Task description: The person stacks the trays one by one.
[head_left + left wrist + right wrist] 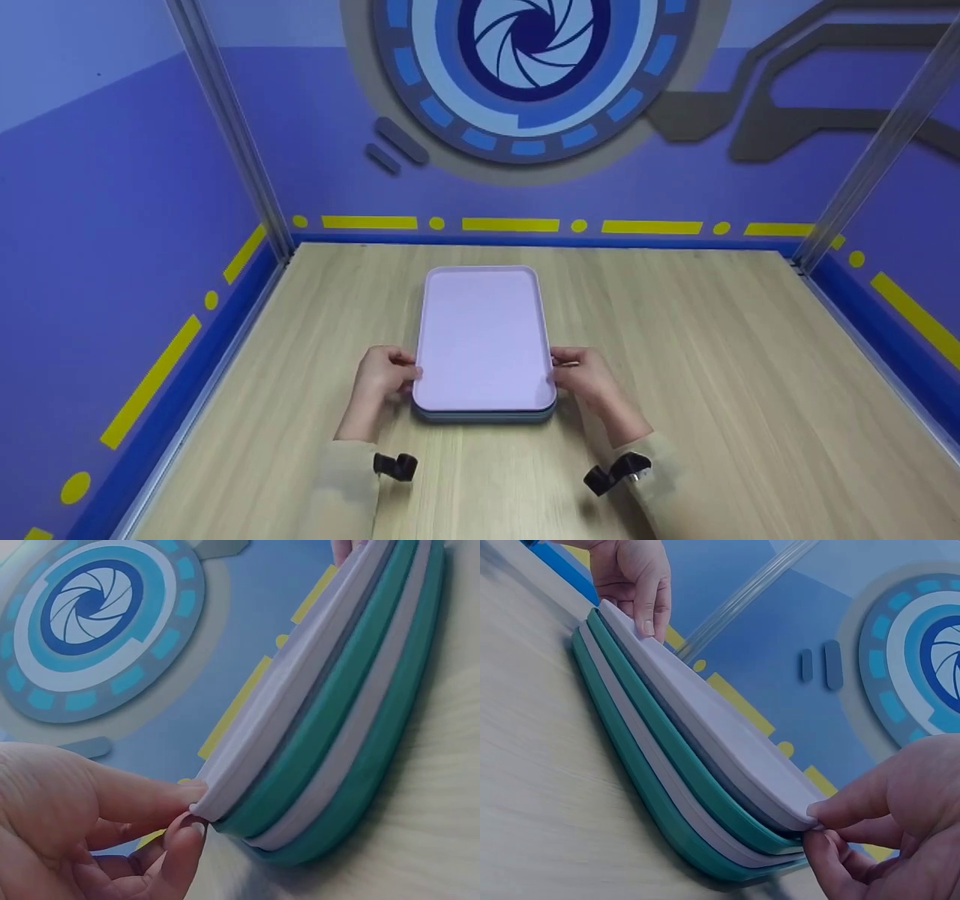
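A stack of rectangular trays lies on the table, a pale lilac tray (480, 337) on top. The wrist views show the layers below it alternating: a green tray (330, 739), another lilac tray (656, 757) and a green tray (641, 784) at the bottom. My left hand (381, 379) pinches the left rim of the top tray near its front corner, thumb above and fingertips underneath. Opposite it, my right hand (592, 382) pinches the right rim the same way. In both wrist views a dark strip shows between the top tray and the green one under it.
The wood-grain table (712, 375) surrounds the stack. Blue panels with yellow dashes (510, 224) stand behind and at the sides, with a metal post (232, 135) at the back left and another post (877, 150) at the back right. Each wrist wears a black mount (395, 466).
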### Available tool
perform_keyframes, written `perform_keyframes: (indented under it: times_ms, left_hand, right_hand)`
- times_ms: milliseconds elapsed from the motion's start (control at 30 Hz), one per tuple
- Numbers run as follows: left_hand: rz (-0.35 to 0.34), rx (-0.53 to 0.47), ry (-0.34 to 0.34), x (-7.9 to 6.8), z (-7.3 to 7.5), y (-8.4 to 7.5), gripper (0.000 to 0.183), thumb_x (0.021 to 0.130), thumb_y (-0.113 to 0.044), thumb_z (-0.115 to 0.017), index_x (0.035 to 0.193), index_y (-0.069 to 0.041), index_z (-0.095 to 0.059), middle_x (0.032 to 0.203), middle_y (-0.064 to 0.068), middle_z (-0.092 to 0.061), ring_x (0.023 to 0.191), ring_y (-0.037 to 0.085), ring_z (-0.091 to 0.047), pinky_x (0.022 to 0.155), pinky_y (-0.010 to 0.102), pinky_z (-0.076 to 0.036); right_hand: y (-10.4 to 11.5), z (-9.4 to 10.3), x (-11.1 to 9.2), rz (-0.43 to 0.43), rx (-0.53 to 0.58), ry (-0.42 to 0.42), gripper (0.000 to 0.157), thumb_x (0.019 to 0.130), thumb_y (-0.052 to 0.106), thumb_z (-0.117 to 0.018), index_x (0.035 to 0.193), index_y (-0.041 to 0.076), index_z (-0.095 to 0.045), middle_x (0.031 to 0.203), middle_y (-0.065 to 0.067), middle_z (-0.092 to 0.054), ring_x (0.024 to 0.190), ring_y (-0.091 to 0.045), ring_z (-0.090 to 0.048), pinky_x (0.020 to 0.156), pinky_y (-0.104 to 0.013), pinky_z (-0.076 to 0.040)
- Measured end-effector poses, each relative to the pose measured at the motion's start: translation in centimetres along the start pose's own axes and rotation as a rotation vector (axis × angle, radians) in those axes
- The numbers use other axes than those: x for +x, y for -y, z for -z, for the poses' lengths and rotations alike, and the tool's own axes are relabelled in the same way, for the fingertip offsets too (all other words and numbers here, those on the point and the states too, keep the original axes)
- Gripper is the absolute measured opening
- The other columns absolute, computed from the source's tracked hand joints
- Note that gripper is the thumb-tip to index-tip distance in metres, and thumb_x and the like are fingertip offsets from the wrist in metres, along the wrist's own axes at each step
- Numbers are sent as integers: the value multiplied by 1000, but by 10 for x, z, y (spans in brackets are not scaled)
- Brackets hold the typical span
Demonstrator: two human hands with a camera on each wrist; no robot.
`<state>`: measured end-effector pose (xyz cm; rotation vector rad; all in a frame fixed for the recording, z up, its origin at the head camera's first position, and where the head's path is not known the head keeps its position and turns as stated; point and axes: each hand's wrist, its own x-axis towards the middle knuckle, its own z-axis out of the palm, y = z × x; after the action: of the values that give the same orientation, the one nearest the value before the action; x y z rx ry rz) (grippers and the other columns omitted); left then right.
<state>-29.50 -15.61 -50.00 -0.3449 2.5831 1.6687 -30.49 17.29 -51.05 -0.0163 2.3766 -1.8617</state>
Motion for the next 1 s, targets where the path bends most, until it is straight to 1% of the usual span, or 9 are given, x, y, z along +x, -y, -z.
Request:
perform_keyframes:
  times_ms: [100, 267, 400, 600, 767, 900, 1000]
  left_hand:
    - [-1, 26, -7, -1, 0, -1, 12, 84, 2, -76, 96, 4, -73, 85, 11, -72, 65, 19, -66, 55, 29, -55]
    - [-8, 69, -17, -2, -1, -2, 13, 85, 0, -75, 97, 3, -75, 87, 12, -73, 69, 20, -68, 55, 30, -54]
    - [-25, 107, -34, -2, -2, -1, 13, 85, 0, -75, 97, 3, -74, 89, 14, -73, 71, 21, -67, 56, 28, -52]
    - [-51, 155, -46, -2, -3, -1, 11, 84, -1, -75, 95, 4, -74, 90, 15, -74, 70, 16, -62, 58, 25, -51]
    - [-54, 174, -50, -2, -4, -1, 10, 84, 0, -76, 93, 3, -74, 88, 14, -74, 71, 16, -61, 60, 26, -51]
    - [-44, 170, -52, -2, -5, -2, 10, 84, 1, -76, 94, 3, -74, 90, 13, -73, 74, 17, -62, 61, 26, -52]
    - [-57, 162, -49, -1, -5, -1, 11, 83, 2, -77, 93, 4, -74, 91, 14, -74, 74, 17, -62, 61, 26, -52]
  right_hand:
    - [2, -1, -1, 6, -17, -12, 50, 79, -11, -62, 129, -15, -63, 102, -18, -70, 81, -14, -62, 63, -20, -53]
    - [4, -4, -3, 11, -41, -23, 48, 80, -14, -61, 127, -16, -63, 98, -17, -68, 77, -13, -59, 62, -20, -51]
    - [4, -5, -3, 5, -81, -42, 48, 79, -13, -63, 127, -14, -65, 96, -15, -67, 79, -13, -57, 62, -19, -49]
    - [4, -6, -2, 7, -152, -59, 50, 78, -12, -63, 128, -15, -64, 96, -16, -66, 82, -14, -57, 64, -18, -48]
    - [2, -6, -1, 10, -189, -63, 48, 79, -11, -62, 127, -15, -64, 96, -16, -66, 81, -15, -58, 64, -18, -48]
    - [3, -7, -1, 22, -196, -57, 45, 80, -12, -60, 124, -13, -67, 88, -12, -63, 74, -12, -53, 59, -17, -44]
    - [3, -7, -2, 33, -196, -47, 45, 79, -11, -60, 123, -12, -68, 84, -10, -61, 70, -11, -51, 57, -17, -42]
